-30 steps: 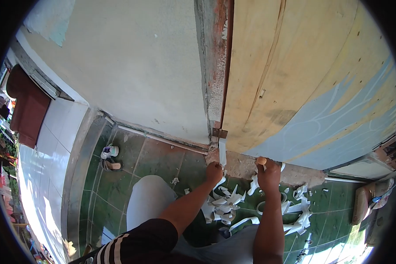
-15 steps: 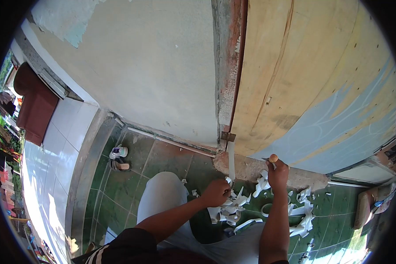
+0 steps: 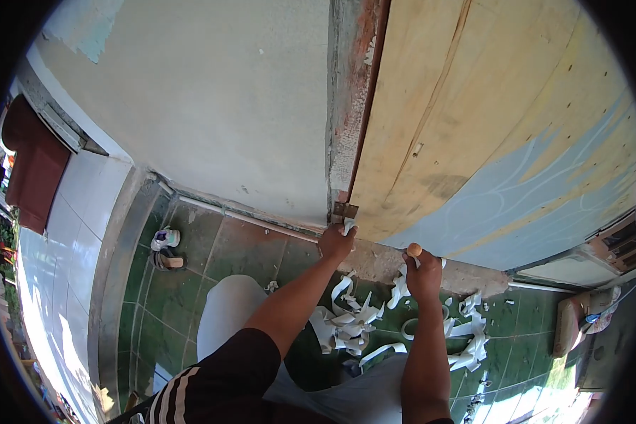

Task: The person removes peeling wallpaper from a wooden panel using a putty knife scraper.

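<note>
My left hand (image 3: 337,242) is raised to the foot of the door edge, its fingers closed on a white strip (image 3: 348,225) just below a small metal hinge (image 3: 345,210). My right hand (image 3: 424,280) is wrapped round a tool with a rounded wooden handle (image 3: 415,249), held in front of the door's lower edge; its working end is hidden. The door (image 3: 431,127) is bare yellowish wood with light blue paint at its lower right. Crumpled white strips (image 3: 346,326) lie on the floor between my knees, and more white strips (image 3: 471,346) lie right of my right forearm.
A pale wall (image 3: 226,106) stands left of the door, with a pipe (image 3: 247,219) along its base. Shoes (image 3: 167,249) rest on the green tiled floor (image 3: 159,311) at left. A concrete sill (image 3: 466,277) runs under the door. A brown cushioned seat (image 3: 41,166) is at far left.
My left hand has moved up from near the floor to the strip hanging below the hinge and gripped it. The right hand still holds the wooden-handled tool. The view has shifted slightly.
</note>
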Demonstrator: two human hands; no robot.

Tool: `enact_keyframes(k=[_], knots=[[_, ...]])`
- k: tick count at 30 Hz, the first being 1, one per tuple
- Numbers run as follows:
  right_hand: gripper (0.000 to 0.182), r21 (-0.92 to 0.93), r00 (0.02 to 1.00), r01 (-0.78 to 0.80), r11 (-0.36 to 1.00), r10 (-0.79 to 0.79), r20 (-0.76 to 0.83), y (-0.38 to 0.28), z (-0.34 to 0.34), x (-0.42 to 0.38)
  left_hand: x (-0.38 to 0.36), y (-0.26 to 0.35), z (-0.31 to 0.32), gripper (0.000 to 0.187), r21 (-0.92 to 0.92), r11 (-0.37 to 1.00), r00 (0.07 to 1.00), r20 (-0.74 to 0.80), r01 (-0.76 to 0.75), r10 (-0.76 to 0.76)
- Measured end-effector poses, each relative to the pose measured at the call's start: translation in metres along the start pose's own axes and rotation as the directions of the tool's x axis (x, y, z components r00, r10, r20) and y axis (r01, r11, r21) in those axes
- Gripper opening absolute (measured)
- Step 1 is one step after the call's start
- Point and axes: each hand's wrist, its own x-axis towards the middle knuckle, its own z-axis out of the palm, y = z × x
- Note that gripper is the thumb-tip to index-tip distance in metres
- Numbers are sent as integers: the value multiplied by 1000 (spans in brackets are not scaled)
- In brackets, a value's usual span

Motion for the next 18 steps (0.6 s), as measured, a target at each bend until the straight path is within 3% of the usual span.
enact_keyframes(k=[1, 5, 8, 10, 11, 13, 14, 15, 16, 18], knots=[[12, 17, 1000, 13, 1000, -13, -12, 1, 1, -1, -1, 7, -2, 46, 14, 999, 999, 44, 30, -31], [11, 26, 1000, -1, 1000, 2, -25, 1, -4, -1, -4, 10, 9, 28, -17, 993, 980, -164, -116, 112], [11, 25, 1000, -4, 1000, 4, -19, 0, -8, 2, -26, 11, 6, 26, -37, 993, 993, 39, -111, 113], [11, 26, 1000, -10, 1000, 11, -19, 2, -9, -3, -75, 2, 30, 21, -10, 945, 925, 200, -328, 323], [11, 24, 1000, -9, 1000, 10, -28, 5, -10, -4, -110, -17, 53, 19, -32, 840, 806, 263, -541, 530], [11, 17, 999, -14, 1000, 15, -52, 13, -10, -4, -181, -32, 79, 23, -231, 849, 582, 641, -474, 500], [11, 11, 998, -23, 1000, 23, -63, 20, -10, -6, -204, -31, 85, 26, -213, 836, 509, 708, -505, 489], [11, 3, 997, -32, 999, 33, -74, 24, -10, -7, -225, -36, 94, 30, -269, 858, 547, 678, -438, 492], [12, 16, 995, -51, 999, 53, -84, 23, -12, -7, -236, -30, 92, 25, -174, 878, 509, 758, -445, 408], [13, 49, 990, -89, 995, 93, -102, 17, -9, -5, -259, -34, 81, 62, -287, 957, 576, 789, 42, 212]])
